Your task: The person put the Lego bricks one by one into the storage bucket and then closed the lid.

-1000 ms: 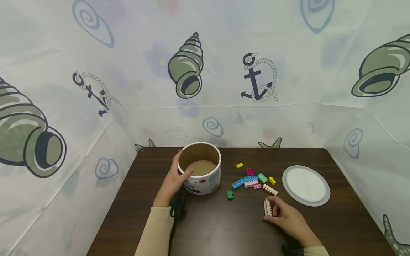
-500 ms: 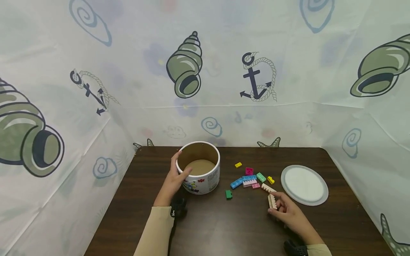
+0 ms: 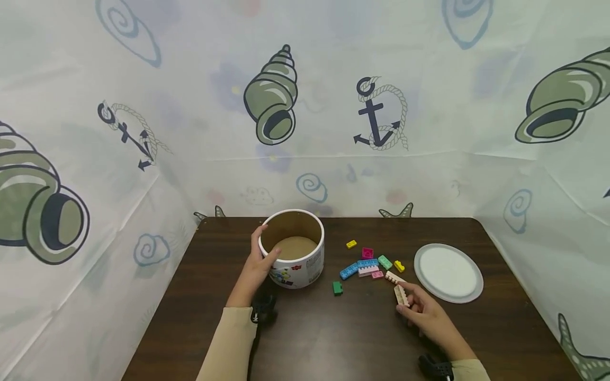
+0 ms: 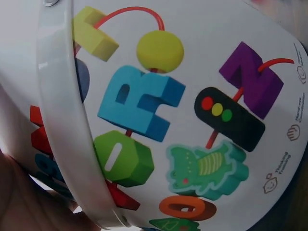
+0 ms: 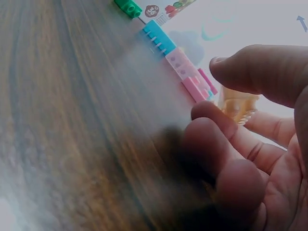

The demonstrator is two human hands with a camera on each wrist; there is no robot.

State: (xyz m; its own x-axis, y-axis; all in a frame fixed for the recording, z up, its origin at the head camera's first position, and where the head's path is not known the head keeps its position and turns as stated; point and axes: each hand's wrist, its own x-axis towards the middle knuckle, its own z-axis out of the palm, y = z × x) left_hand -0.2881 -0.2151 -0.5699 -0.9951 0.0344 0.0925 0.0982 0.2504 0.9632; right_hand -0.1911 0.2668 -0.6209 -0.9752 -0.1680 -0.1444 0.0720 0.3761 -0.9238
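**Tub (image 3: 297, 271) in left grip (image 3: 250, 272), cream brick (image 3: 402, 296) in right grip (image 3: 425, 313)**

Shell-and-anchor sheeting (image 3: 329, 32) behind; dark wood-grain counter (image 3: 329, 338) below. Tub stands left of centre, left grip spread round its side, thumb over the rim. White disc (image 3: 449, 273) at right. Right grip nearly closed: thumb and finger pinch the cream brick near the disc. Versus 1.0 s ago, brick sits closer to a loose cream piece (image 3: 393, 277).

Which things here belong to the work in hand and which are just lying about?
Likely in the job:
white printed cylindrical tub, left hand on it
cream studded plastic brick, in the right hand
loose multicoloured plastic bricks

Seemingly just lying about:
flat round white disc, untouched
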